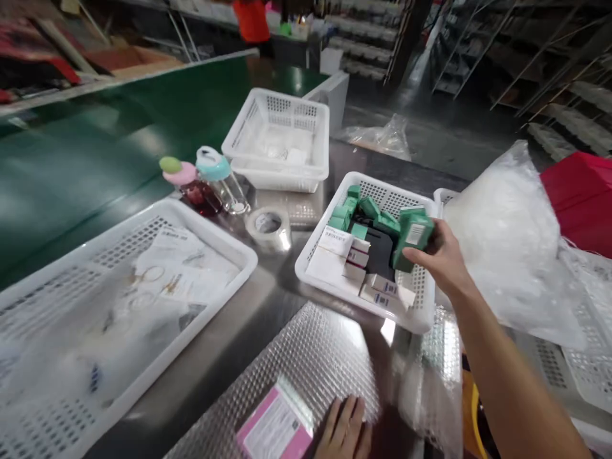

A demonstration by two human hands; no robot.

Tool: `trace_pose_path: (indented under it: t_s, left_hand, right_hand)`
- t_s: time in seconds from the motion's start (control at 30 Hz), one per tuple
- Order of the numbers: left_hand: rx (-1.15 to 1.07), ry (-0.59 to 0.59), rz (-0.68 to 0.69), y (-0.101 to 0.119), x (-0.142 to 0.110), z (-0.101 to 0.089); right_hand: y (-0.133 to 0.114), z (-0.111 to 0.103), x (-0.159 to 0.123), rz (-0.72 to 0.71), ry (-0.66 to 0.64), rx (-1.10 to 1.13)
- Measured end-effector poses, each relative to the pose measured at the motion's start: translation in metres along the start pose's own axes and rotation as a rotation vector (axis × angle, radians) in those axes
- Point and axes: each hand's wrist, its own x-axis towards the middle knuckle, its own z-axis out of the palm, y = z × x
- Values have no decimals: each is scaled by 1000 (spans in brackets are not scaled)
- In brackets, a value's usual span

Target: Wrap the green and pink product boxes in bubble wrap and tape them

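Though mostly green, box (406,252) with white label (415,234)

1. A single head-worn camera looks forward and down across a metal worktop (261,303).
2. The left hand (345,430) appears close, at the bottom edge; the right hand (442,255), slightly farther off.
3. Shelving (366,54) lies distant, along the top.

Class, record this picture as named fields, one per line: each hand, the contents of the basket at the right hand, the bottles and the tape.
Left hand: on bubble wrap, beside a pink box; partly out of frame
Right hand: gripping at least one green box at a white basket
Basket contents: green boxes and white boxes, among others
Bottles: two, side by side
Tape roll: on the metal table, near the bottles
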Motion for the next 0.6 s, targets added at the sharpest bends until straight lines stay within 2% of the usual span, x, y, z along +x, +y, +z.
trace_pose_path:
  t_s: [0.07, 0.17, 0.23, 0.3, 0.4, 0.5, 0.6]
  left_hand:
    - [-14, 62, -27, 5, -8, -6]
    - [-81, 258, -68, 15, -36, -21]
    - [-131, 357, -140, 22, -62, -32]
    - [-149, 403, -214, 26, -89, -38]
    - [-169, 449, -277, 27, -121, -45]
    - [-219, 506, -361, 23, -140, -55]
    - [-415, 603, -685, 14, -144, -66]
  right_hand:
    - [-45, 16, -51, 35, -134, 171]
    - [-103, 61, -140, 148, -323, 78]
    - [-121, 97, -193, 213, -442, -1]
    - [-124, 131, -234, 221, -462, -139]
    - [-113, 171, -269, 145, -430, -407]
    - [-97, 190, -287, 47, -409, -607]
    - [-84, 198, -301, -44, -323, -691]
